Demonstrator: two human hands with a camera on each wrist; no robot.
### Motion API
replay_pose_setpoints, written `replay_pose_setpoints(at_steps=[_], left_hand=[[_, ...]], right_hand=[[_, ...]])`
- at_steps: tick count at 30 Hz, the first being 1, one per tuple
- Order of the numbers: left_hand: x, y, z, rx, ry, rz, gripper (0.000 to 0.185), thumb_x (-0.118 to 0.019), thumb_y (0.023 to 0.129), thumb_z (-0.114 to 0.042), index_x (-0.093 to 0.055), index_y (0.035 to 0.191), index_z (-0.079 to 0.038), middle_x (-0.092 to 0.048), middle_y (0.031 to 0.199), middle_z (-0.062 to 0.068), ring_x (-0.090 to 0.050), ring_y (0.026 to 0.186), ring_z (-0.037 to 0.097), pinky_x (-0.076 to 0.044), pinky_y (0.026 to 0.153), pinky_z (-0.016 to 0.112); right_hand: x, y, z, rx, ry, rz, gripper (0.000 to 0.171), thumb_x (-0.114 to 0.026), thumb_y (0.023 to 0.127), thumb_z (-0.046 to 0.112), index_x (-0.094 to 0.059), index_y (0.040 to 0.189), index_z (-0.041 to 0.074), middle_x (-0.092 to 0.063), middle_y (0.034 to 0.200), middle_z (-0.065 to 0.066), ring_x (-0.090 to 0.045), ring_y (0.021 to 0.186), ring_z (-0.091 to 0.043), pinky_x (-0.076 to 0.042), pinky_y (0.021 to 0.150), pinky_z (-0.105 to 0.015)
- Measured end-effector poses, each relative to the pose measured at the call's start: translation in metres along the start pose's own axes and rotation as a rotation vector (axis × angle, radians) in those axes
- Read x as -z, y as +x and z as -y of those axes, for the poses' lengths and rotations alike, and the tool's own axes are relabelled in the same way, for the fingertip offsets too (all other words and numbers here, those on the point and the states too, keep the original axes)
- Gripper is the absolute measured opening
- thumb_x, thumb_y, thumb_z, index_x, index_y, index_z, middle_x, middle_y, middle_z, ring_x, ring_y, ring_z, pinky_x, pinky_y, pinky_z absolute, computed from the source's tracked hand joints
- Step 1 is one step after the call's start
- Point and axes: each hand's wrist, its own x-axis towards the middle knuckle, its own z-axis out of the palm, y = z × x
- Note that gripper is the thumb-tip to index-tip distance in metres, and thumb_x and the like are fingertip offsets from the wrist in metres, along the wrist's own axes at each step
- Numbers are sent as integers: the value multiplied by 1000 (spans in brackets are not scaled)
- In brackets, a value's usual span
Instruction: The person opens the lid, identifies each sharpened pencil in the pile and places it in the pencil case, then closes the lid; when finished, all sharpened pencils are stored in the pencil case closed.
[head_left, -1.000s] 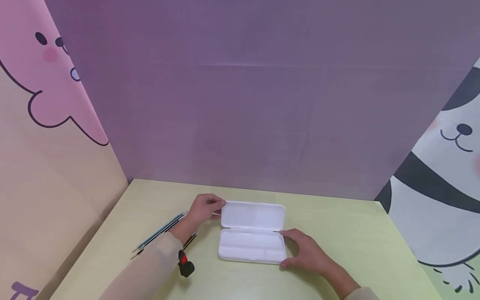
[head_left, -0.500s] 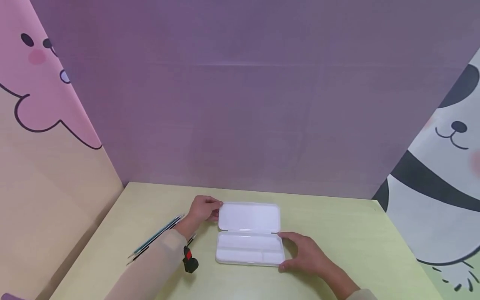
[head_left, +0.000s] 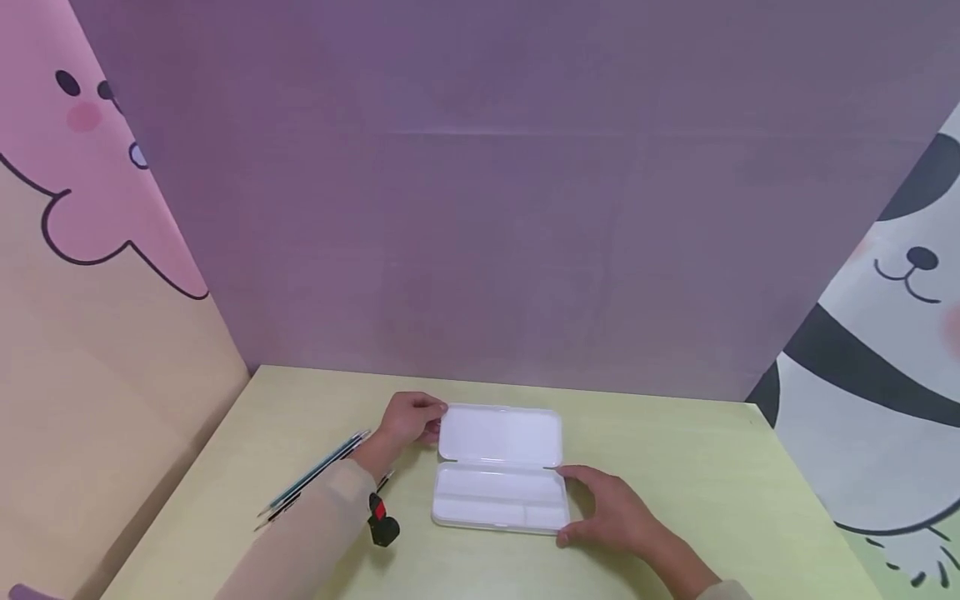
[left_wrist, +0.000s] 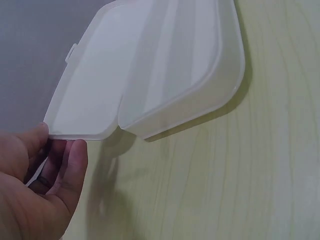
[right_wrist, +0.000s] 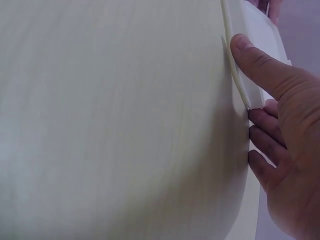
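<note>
now, white case (head_left: pixel 498 479) open mid-bench (head_left: pixel 697 467), no readable writing, left hand (head_left: pixel 405 419) pinching the lid's left edge, right hand (head_left: pixel 607 512) curled on the tray's right end, pencils (head_left: pixel 311 475) half hidden by the sleeve

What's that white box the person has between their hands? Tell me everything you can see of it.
The white case looks like thin, slightly see-through plastic, oblong with rounded corners. It lies open on the yellow-green table, its lid hinged along the far side and raised. The base has dividers making compartments, which look empty. The left hand pinches the lid's left edge; the right hand grips the base's right end.
</note>
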Motion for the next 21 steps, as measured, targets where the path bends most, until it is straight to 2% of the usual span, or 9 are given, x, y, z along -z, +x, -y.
replay_pose_setpoints(at_steps=[6, 10, 16, 21], left_hand=[[6, -6, -5, -13, -2, 38, 19, -70, 97, -13, -75, 109, 0, -74, 91, 12, -70, 76, 18, -62, 71, 36], [17, -17, -8, -48, 42, 74, 21, -68, 98, -14, -74, 111, 1, -73, 95, 14, -71, 78, 19, -62, 73, 36], [40, -32, -12, -116, 162, 152, 28, -66, 100, -17, -71, 119, 3, -72, 106, 21, -71, 84, 20, -61, 75, 36], [65, -42, -13, -140, 273, 171, 30, -64, 102, -20, -70, 121, 2, -72, 106, 19, -71, 88, 23, -61, 76, 37]], right_hand=[[2, -1, 1, -11, 13, 0, 99, -96, 55, 54, -61, 139, 15, -66, 136, -10, -59, 129, -37, -46, 107, -56], [2, 0, 0, -7, 19, 5, 99, -96, 56, 53, -60, 140, 15, -66, 137, -10, -59, 129, -37, -45, 108, -56], [3, 0, -4, 19, 33, 21, 97, -94, 59, 54, -59, 141, 14, -65, 138, -9, -58, 130, -36, -44, 108, -56], [4, 0, -4, 29, 58, 29, 95, -93, 62, 54, -59, 141, 14, -64, 139, -10, -56, 132, -39, -43, 109, -58]])
